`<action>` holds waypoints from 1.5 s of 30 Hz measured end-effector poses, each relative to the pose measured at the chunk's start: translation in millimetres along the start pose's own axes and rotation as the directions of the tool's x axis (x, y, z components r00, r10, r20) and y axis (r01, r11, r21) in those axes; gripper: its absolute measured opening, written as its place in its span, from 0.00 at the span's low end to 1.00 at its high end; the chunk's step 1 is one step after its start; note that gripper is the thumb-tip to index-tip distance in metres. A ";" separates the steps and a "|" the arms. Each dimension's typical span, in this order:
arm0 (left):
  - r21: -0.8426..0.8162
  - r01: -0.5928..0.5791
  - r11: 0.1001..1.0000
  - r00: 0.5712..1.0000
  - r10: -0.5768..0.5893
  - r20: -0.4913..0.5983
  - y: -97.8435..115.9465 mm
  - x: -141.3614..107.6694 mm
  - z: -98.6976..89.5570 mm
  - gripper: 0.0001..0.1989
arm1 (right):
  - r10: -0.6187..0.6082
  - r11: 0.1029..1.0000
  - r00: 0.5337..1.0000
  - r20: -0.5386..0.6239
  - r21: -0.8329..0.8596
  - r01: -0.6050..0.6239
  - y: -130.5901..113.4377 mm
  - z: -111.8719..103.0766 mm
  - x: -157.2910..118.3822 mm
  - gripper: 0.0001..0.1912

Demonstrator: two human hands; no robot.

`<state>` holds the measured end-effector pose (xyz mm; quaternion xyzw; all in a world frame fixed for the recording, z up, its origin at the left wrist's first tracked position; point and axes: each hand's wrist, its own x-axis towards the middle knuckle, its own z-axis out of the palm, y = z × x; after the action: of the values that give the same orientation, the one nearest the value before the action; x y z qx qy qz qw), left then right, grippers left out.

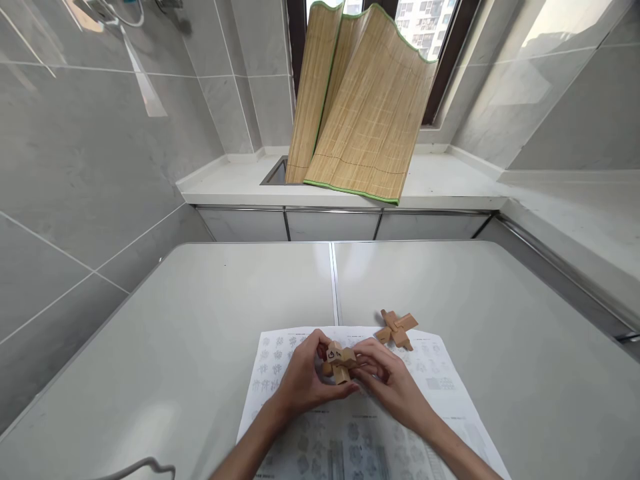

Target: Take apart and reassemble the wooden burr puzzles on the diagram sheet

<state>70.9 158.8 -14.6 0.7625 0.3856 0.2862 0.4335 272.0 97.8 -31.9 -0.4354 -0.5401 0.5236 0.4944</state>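
Between both hands is a wooden burr puzzle [339,360] of interlocking light-brown pieces, with dark markings on one face. My left hand [306,377] curls round its left side, thumb beneath and fingers behind. On the other side my right hand [387,377] pinches the puzzle's right end with its fingertips. A second wooden puzzle [396,329], star-like with crossed pieces, lies by the upper right part of the printed sheet. Under my hands spreads that white instruction sheet [450,400], covered in small line drawings too fine to read.
The sheet rests on a glossy white table [125,347] with a seam down its middle. Beyond it stands a white counter [450,177] with a sink edge [274,172] and a bamboo mat [365,113] leaning at the window. A grey cable-like thing [145,463] lies at the lower left.
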 end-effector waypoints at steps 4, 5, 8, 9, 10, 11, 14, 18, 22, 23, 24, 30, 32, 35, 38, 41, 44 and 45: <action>0.030 0.034 0.999 0.999 -0.035 0.023 -2.3 -1.7 1.4 0.30 | -0.006 1.000 1.000 0.004 -0.010 0.006 -0.7 -1.5 -0.4 0.10; 0.036 0.034 0.999 0.999 -0.035 0.027 -2.6 -1.9 1.5 0.30 | -0.008 1.000 1.000 0.000 -0.029 0.008 -0.9 -2.1 -0.4 0.09; 0.077 0.016 0.997 0.999 -0.019 0.035 -1.8 -1.4 1.2 0.29 | -0.013 0.996 1.000 -0.012 -0.093 0.012 -1.0 -4.1 -0.3 0.09; 0.103 0.003 0.995 0.999 -0.006 0.034 -1.2 -0.9 1.0 0.29 | -0.018 0.994 1.000 -0.013 -0.112 0.017 -0.7 -4.7 -0.3 0.08; 0.132 -0.014 0.991 1.000 0.010 0.030 -0.5 -0.3 0.9 0.29 | -0.028 0.991 1.000 -0.013 -0.130 0.026 -0.3 -5.3 -0.3 0.09; 0.160 -0.033 0.987 0.999 0.030 0.024 0.0 0.5 0.9 0.29 | -0.041 0.988 0.999 -0.014 -0.151 0.039 0.2 -5.8 -0.3 0.09; 0.220 -0.100 0.970 0.995 0.102 0.002 0.4 2.7 1.5 0.30 | -0.097 0.970 0.995 -0.027 -0.225 0.089 1.8 -6.8 -0.2 0.09; 0.259 -0.143 0.955 0.988 0.153 -0.019 -0.9 3.4 2.3 0.31 | -0.153 0.947 0.987 -0.050 -0.293 0.132 3.0 -6.6 -0.6 0.09; 0.302 -0.127 0.945 0.990 0.141 -0.027 -0.9 2.6 1.2 0.33 | -0.168 0.941 0.982 -0.085 -0.311 0.134 5.3 -4.7 -1.2 0.09; 0.313 -0.121 0.942 0.990 0.137 -0.031 -1.0 2.6 0.7 0.34 | -0.168 0.941 0.981 -0.093 -0.311 0.131 6.3 -4.3 -1.3 0.08; 0.322 -0.115 0.940 0.991 0.133 -0.033 -1.1 2.8 0.3 0.35 | -0.168 0.942 0.981 -0.099 -0.311 0.130 7.4 -3.8 -1.4 0.08; 0.261 -0.094 0.961 0.996 0.093 0.018 -4.5 4.1 -1.7 0.42 | -0.168 0.944 0.978 -0.120 -0.305 0.125 11.9 -2.6 -1.6 0.09; 0.166 -0.101 0.981 0.994 0.093 0.058 -4.9 3.8 -3.1 0.38 | -0.140 0.952 0.982 -0.124 -0.291 0.099 11.4 -2.9 -1.2 0.09; 0.042 -0.086 0.995 0.991 0.081 0.108 -3.0 3.3 -6.1 0.22 | -0.100 0.962 0.988 -0.118 -0.265 0.065 8.9 -3.0 -0.3 0.10; -0.025 -0.055 0.998 0.990 0.058 0.128 0.8 3.9 -8.2 0.15 | -0.077 0.965 0.989 -0.125 -0.258 0.043 6.2 -2.1 0.3 0.11; -0.068 -0.006 0.998 0.997 0.011 0.082 4.7 5.2 -9.2 0.15 | -0.048 0.966 0.989 -0.142 -0.259 0.010 5.1 -1.2 0.1 0.14; -0.153 0.074 0.986 0.997 -0.070 0.029 6.0 5.7 -9.6 0.15 | -0.021 0.963 0.985 -0.171 -0.268 -0.026 5.8 -1.2 -0.8 0.18; -0.194 0.097 0.976 0.995 -0.096 0.011 5.7 5.6 -9.6 0.15 | -0.020 0.960 0.984 -0.179 -0.277 -0.030 6.1 -1.4 -1.2 0.18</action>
<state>68.5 165.8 -4.7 0.6972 0.3920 0.3004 0.5197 273.2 97.2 -38.1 -0.5475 -0.5605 0.4022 0.4737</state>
